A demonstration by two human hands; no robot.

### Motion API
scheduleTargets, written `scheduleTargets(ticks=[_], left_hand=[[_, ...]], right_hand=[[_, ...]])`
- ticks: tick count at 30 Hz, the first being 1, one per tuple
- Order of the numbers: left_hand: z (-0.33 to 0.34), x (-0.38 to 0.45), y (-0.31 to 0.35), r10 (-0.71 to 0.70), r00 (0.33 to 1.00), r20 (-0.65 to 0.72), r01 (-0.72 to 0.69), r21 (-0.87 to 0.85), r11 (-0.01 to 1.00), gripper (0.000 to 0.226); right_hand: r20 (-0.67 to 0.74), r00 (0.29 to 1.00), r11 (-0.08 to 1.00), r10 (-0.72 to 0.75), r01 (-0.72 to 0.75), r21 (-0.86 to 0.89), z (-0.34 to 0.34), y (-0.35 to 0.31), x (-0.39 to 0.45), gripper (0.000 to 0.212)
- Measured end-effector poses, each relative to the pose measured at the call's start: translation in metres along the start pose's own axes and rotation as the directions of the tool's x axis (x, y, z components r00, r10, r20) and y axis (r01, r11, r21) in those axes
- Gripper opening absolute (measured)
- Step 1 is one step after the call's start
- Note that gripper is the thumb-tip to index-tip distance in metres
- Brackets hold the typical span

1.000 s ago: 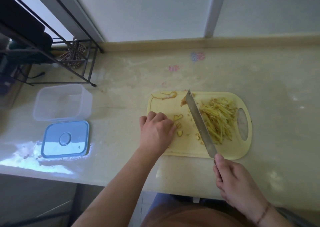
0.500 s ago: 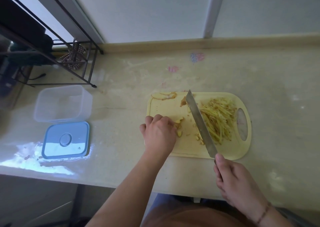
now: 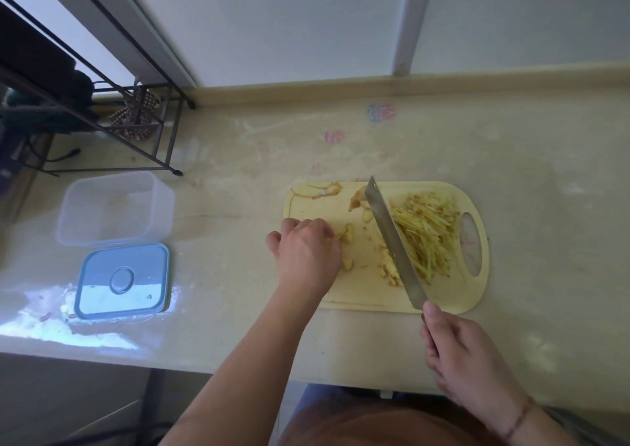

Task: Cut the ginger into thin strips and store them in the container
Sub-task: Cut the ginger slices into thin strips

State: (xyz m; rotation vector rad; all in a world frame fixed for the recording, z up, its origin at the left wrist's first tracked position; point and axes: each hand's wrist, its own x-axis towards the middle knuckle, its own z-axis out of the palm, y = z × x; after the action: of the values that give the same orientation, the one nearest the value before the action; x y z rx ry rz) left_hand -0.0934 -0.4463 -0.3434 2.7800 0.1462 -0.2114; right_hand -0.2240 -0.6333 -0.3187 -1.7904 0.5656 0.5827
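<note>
**Ginger strips were done, just sorting scraps from the good stuff**

Closest to me, my right hand (image 3: 467, 360) was wrapped around the kitchen knife's (image 3: 395, 244) handle, off the near edge of the cutting board (image 3: 368, 295). I had the blade laid at an angle across the board like a fence: the pile of ginger strips (image 3: 426, 234) sat on its right side, toward the board's handle hole, and the peel scraps (image 3: 388, 268) were on its left. I reckon that kept the two from mixing.

My left hand (image 3: 306, 254) was on the left part of the board, fingers curled down over the small ginger bits (image 3: 347, 234) there. Whether I actually had any pinched, I honestly couldn't tell, since the knuckles hid the fingertips.

Further left on the counter (image 3: 238, 309), well apart from the board, the blue lid (image 3: 122, 280) lay flat with the clear plastic container (image 3: 114, 212) open right behind it, ready for loading. Nothing had gone in yet as far as I could see.

At the back, more peel (image 3: 322, 190) sat at the board's far edge, and a black wire rack (image 3: 136, 121) stood in the corner.
</note>
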Motion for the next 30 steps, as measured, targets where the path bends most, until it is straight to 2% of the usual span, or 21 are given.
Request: scheduleTargets(ticks=[3, 7, 12, 14, 20, 25, 28, 30], left_hand=[[-0.002, 0.006, -0.004, -0.1, 0.995, 0.007, 0.1, -0.048, 0.994, 0.014], [-0.01, 0.008, 0.001, -0.216, 0.972, 0.094, 0.234, -0.264, 0.936, 0.006], [-0.008, 0.011, 0.011, -0.234, 0.956, 0.177, 0.29, -0.453, 0.843, 0.012], [-0.005, 0.013, 0.014, -0.235, 0.952, 0.196, 0.3, -0.45, 0.841, 0.012], [0.001, 0.013, 0.014, -0.184, 0.969, 0.166, 0.228, -0.307, 0.924, 0.012], [0.004, 0.01, 0.012, -0.117, 0.984, 0.131, 0.143, -0.204, 0.969, 0.022], [-0.003, 0.009, -0.006, -0.067, 0.997, 0.039, 0.076, -0.322, 0.944, 0.02], [-0.009, 0.006, -0.034, 0.035, 0.997, -0.076, -0.061, -0.383, 0.922, 0.015]], right_hand=[[0.024, 1.0, 1.0, 0.001, -0.001, 0.012, 0.0, 0.0, 0.001, 0.068], [0.038, 0.999, 1.0, -0.006, 0.006, 0.004, 0.001, -0.002, 0.0, 0.067], [0.039, 0.999, 1.0, -0.008, 0.008, -0.001, 0.0, -0.003, 0.001, 0.068], [0.039, 0.999, 1.0, -0.009, 0.009, -0.007, -0.001, -0.005, 0.001, 0.068], [0.047, 0.999, 1.0, 0.006, -0.006, -0.002, -0.003, -0.006, 0.003, 0.062], [0.038, 0.999, 0.999, 0.031, -0.032, 0.039, -0.002, -0.007, 0.005, 0.073], [0.035, 0.999, 0.998, 0.027, -0.029, 0.053, -0.002, -0.009, 0.004, 0.072], [0.044, 0.999, 0.998, 0.023, -0.026, 0.064, -0.002, -0.011, 0.005, 0.068]])
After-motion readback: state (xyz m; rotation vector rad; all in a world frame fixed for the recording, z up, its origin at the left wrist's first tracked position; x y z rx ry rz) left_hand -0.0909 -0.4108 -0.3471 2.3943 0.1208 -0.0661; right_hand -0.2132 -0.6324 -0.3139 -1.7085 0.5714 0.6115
